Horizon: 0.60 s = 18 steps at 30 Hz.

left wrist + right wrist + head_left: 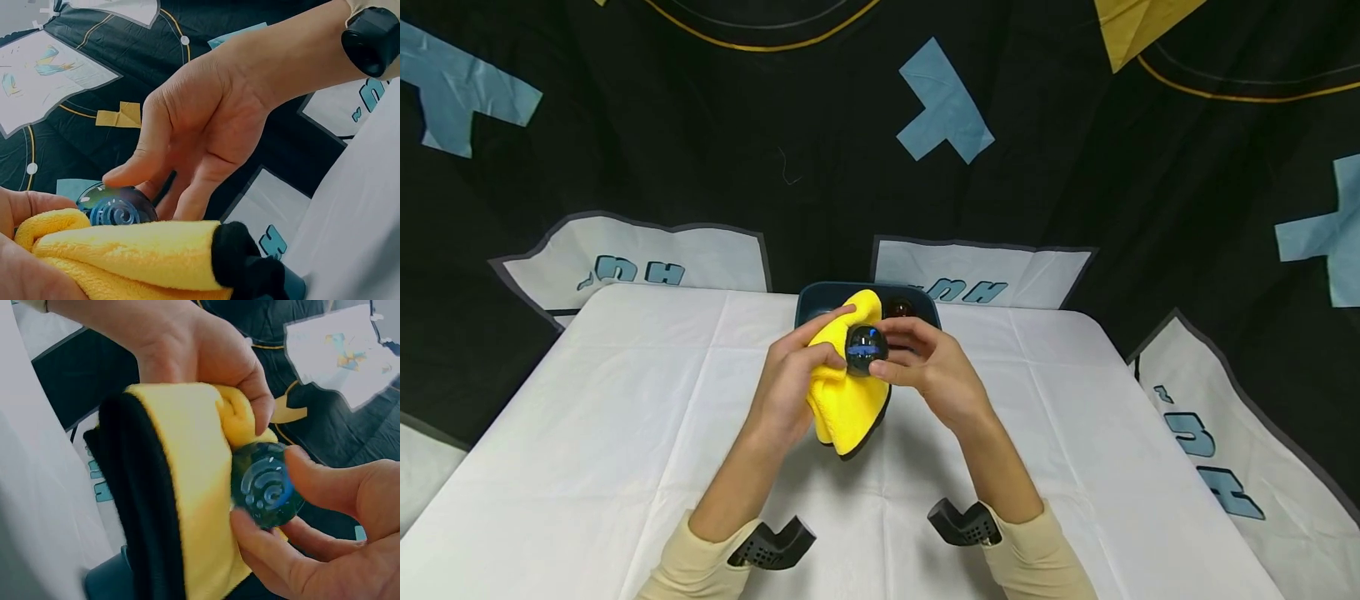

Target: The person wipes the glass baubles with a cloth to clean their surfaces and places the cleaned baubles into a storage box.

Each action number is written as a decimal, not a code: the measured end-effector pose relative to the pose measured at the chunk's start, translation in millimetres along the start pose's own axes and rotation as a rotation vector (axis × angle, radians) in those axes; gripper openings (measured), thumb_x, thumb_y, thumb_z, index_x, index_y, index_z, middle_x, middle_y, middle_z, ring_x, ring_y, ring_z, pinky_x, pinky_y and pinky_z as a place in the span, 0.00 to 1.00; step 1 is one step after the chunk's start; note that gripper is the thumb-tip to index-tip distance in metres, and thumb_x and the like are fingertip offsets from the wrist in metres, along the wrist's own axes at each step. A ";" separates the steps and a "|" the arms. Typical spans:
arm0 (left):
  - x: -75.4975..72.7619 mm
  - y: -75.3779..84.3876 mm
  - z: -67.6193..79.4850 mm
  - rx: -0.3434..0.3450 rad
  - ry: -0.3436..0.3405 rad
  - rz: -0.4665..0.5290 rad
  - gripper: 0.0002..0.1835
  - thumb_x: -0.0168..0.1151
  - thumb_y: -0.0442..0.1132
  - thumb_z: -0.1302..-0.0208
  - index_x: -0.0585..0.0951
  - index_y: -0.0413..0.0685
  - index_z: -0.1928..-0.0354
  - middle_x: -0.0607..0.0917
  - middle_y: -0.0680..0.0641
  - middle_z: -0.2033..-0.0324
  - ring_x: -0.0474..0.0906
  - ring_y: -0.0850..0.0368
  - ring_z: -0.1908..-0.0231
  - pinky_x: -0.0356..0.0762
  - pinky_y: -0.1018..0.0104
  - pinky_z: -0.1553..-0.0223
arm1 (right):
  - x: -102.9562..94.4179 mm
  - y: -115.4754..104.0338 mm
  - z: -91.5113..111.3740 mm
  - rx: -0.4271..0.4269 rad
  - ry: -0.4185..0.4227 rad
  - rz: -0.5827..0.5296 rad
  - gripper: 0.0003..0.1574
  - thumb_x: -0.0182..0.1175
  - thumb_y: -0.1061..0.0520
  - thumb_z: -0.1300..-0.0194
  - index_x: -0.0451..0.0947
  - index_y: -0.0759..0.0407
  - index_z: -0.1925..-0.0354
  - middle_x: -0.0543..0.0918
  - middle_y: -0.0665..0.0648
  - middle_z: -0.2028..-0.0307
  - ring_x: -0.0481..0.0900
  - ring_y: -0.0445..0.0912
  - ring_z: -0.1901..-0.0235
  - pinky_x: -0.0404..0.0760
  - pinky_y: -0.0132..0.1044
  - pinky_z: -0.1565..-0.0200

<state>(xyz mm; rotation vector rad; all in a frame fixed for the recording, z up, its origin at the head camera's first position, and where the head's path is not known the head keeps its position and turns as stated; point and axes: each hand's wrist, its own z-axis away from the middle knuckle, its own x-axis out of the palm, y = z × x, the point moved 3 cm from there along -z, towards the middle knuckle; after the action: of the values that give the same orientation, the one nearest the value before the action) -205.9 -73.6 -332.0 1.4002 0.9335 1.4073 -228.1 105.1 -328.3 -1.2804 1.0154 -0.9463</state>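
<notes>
My left hand (790, 379) grips a yellow cloth (850, 412) with a black underside, the thumb lying over its front. A dark, shiny glass ball (866, 348) with a blue streak sits against the yellow side. My right hand (942, 371) pinches this ball between thumb and fingers from the right. Up close in the right wrist view, the ball (265, 484) looks translucent blue-green with ring-shaped reflections. The left wrist view shows the cloth (131, 250) bunched below the ball (115, 206).
Behind the hands stands a dark teal container (814, 297), partly hidden by the cloth. A dark reddish ball (898, 308) shows inside it. A white cloth covers the table (625, 417). A black patterned sheet (820, 167) hangs behind.
</notes>
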 end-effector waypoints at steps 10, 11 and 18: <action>2.2 -2.0 -1.8 -0.021 -0.033 0.053 0.32 0.50 0.29 0.41 0.78 0.55 0.33 0.69 0.51 0.32 0.70 0.47 0.39 0.72 0.56 0.41 | -4.4 5.6 -2.6 0.025 -0.007 0.080 0.24 0.64 0.51 0.31 0.79 0.59 0.41 0.84 0.60 0.47 0.84 0.51 0.52 0.80 0.44 0.40; 2.2 -2.9 -2.3 -0.022 -0.030 0.050 0.32 0.50 0.29 0.41 0.78 0.55 0.33 0.69 0.51 0.32 0.70 0.47 0.39 0.72 0.56 0.41 | -4.8 5.0 -2.4 0.019 0.006 0.086 0.24 0.65 0.51 0.32 0.79 0.57 0.40 0.83 0.60 0.46 0.84 0.51 0.51 0.80 0.44 0.40; 1.0 -3.2 -2.0 -0.007 -0.016 0.042 0.32 0.51 0.29 0.41 0.79 0.56 0.34 0.69 0.54 0.32 0.70 0.49 0.37 0.73 0.58 0.41 | -5.0 -0.4 -0.2 -0.037 -0.070 0.047 0.31 0.66 0.63 0.36 0.75 0.56 0.35 0.78 0.59 0.38 0.80 0.54 0.42 0.81 0.44 0.40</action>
<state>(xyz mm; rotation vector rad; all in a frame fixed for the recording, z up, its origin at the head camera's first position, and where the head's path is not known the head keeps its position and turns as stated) -207.5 -71.5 -334.8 1.4320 0.8924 1.4270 -229.7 109.8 -327.6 -1.3061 1.0082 -0.8453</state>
